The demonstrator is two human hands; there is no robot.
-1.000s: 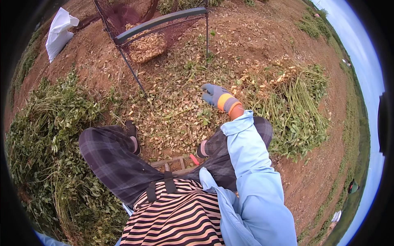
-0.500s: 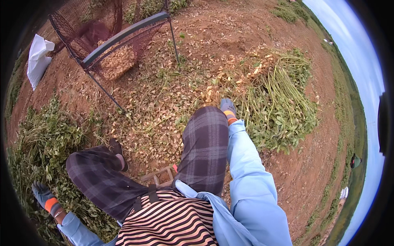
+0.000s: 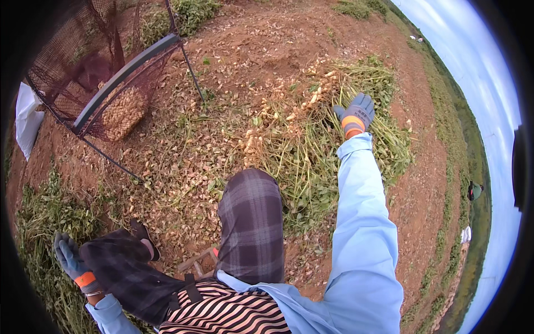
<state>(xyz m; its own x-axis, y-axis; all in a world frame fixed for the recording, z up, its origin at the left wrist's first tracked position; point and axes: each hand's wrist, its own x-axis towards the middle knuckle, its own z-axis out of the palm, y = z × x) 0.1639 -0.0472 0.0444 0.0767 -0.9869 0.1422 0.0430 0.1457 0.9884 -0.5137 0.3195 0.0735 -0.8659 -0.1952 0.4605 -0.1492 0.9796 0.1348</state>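
My right hand, in a grey glove with an orange cuff, rests on a pile of uprooted peanut plants. Its thumb stands apart from the fingers, which lie stretched out over the green stems; I see nothing held. Pale peanuts hang from the roots along the pile's left and far side. At the lower left, my left hand, gloved alike, is beside my bent knee, over a heap of green plants. Its fingers are apart and nothing shows in them.
A dark red net on a metal frame stands at the far left, with a mass of peanuts in it. Beside it is a white sack. Leaf litter covers the soil between. Far right, a person shows small near another white sack.
My right hand has moved from beside my right knee, forward and right onto the plant pile. My left hand has lifted a little near my left knee. The view has shifted right.
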